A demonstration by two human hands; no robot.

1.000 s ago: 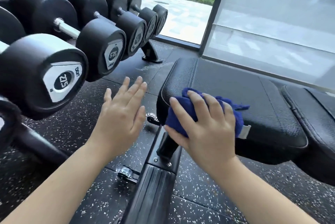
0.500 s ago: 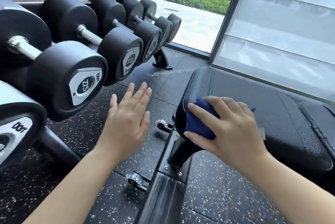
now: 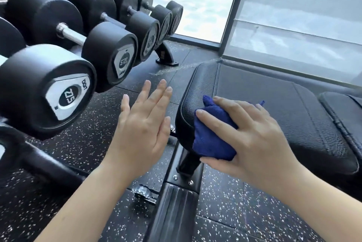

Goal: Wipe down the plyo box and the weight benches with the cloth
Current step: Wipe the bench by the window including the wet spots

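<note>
We see right hand grip pressing bunched blue terry cloth on black padded weight bench; left hand open, empty, beside black round-headed dumbbells.

Black dumbbells sat in a row on a rack along the left side, chrome handles exposed. Nearest end cap read 27.5; the next cap's number was too blurred to read. Speckled black rubber floor ran beneath. Rack foot rested on the floor near a window showing pavement and greenery. Frosted glass panel stood at right.
</note>
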